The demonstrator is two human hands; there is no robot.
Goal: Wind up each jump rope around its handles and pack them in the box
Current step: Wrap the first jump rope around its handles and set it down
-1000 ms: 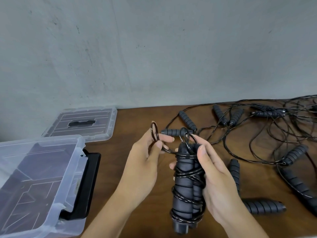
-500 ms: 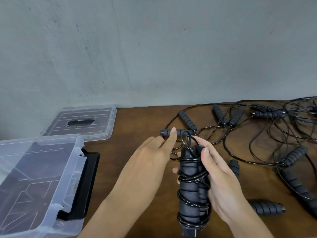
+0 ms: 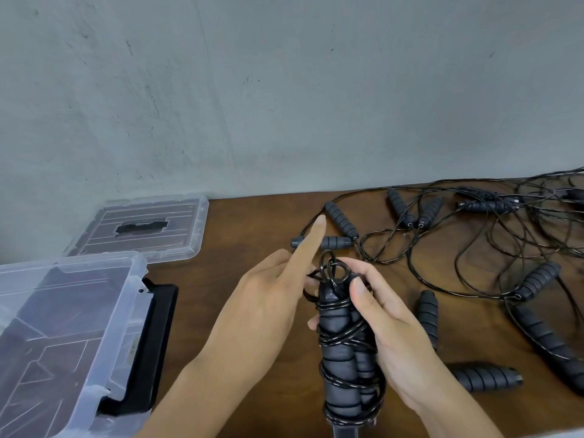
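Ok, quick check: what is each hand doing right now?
Left hand: index finger straight out, the other fingers at the cord loop on top of the wound jump rope; whether they grip it cannot be told.
Right hand: holds the wound jump rope.
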